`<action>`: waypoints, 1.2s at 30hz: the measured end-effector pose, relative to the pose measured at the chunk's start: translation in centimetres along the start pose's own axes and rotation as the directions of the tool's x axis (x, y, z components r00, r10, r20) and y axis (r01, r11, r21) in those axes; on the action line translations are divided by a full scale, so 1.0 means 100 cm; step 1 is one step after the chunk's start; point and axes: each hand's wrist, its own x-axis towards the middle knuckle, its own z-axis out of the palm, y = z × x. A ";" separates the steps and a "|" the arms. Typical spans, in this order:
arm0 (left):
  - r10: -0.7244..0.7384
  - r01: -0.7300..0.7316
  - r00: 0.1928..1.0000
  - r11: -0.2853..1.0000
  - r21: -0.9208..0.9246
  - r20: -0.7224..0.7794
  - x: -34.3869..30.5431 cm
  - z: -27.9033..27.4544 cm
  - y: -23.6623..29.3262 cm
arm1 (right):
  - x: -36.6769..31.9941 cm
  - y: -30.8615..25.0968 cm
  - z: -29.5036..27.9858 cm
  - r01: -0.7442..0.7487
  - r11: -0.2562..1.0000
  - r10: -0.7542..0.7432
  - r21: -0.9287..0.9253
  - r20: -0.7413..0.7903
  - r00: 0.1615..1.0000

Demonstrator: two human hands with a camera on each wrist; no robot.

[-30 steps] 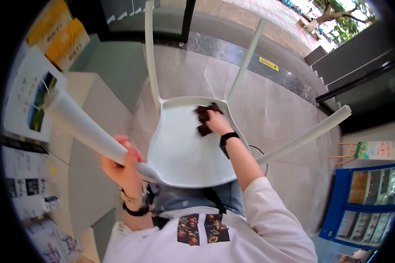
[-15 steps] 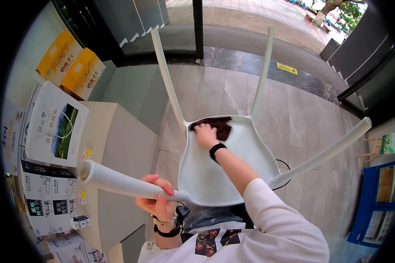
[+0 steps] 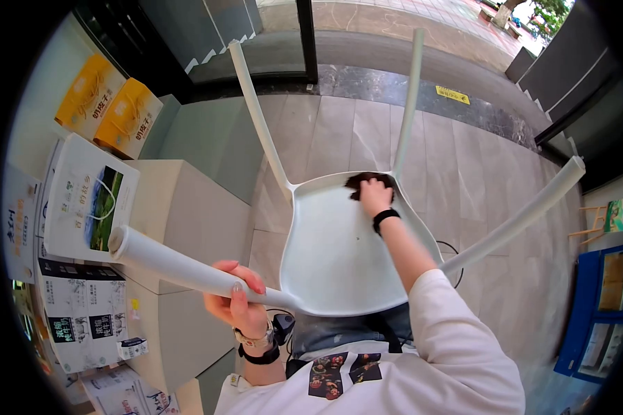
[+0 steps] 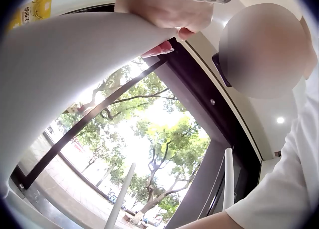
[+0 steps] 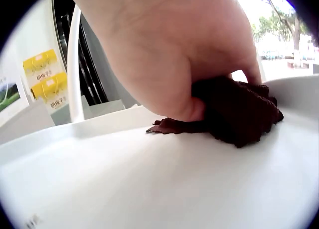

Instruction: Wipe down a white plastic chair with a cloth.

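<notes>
A white chair seat [image 3: 346, 256] lies face up, four legs or posts rising around it. Near its far right corner the right hand [image 3: 376, 197] presses a dark brown cloth [image 3: 356, 182] on the surface. In the right wrist view the thumb and fingers of the right hand [image 5: 174, 49] are curled round the bunched cloth [image 5: 239, 112]. The left hand [image 3: 239, 297] grips the thick near-left chair leg [image 3: 180, 268]; the left wrist view shows the left hand [image 4: 164, 12] on that leg [image 4: 65, 64], its palm side hidden.
Left of the chair stand a pale counter [image 3: 187, 207], yellow boxes [image 3: 128, 117], a white bag [image 3: 69, 200] and printed cartons [image 3: 83, 304]. A black cable [image 3: 457, 259] lies by the chair's right side. A blue cabinet [image 3: 581, 311] stands at the right, a glass door beyond.
The right hand and cloth went from the seat's right part to its far left corner, then back right to the far right corner. The left hand keeps its grip on the leg.
</notes>
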 end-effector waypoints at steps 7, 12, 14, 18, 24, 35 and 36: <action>0.005 -0.004 0.999 1.000 -0.029 0.036 0.000 0.000 -0.004 | -0.007 0.019 0.014 -0.138 0.977 0.152 -0.164 0.075 0.986; 0.050 -0.050 0.998 0.999 0.004 0.050 0.000 0.004 -0.003 | 0.000 0.011 0.006 -0.151 0.986 0.153 0.062 -0.022 0.988; 0.063 -0.065 0.997 0.997 0.034 0.054 0.000 0.004 -0.006 | 0.002 -0.009 0.014 -0.041 0.996 0.050 0.083 -0.117 0.992; 0.043 -0.039 0.997 0.997 -0.066 0.060 0.002 0.000 -0.009 | -0.001 -0.069 0.023 0.260 0.938 -0.227 0.228 -0.161 0.960; 0.026 -0.018 0.997 0.995 -0.095 0.076 0.005 0.001 -0.007 | -0.031 -0.113 0.012 0.504 0.841 -0.493 0.196 -0.105 0.864; 0.007 -0.008 1.000 1.000 0.029 0.021 0.008 0.009 -0.002 | -0.075 -0.102 -0.004 0.595 0.767 -0.606 0.241 -0.035 0.795; 0.008 -0.009 1.000 0.999 0.044 0.019 0.006 0.010 -0.001 | -0.084 -0.101 -0.006 0.615 0.746 -0.632 0.257 -0.020 0.775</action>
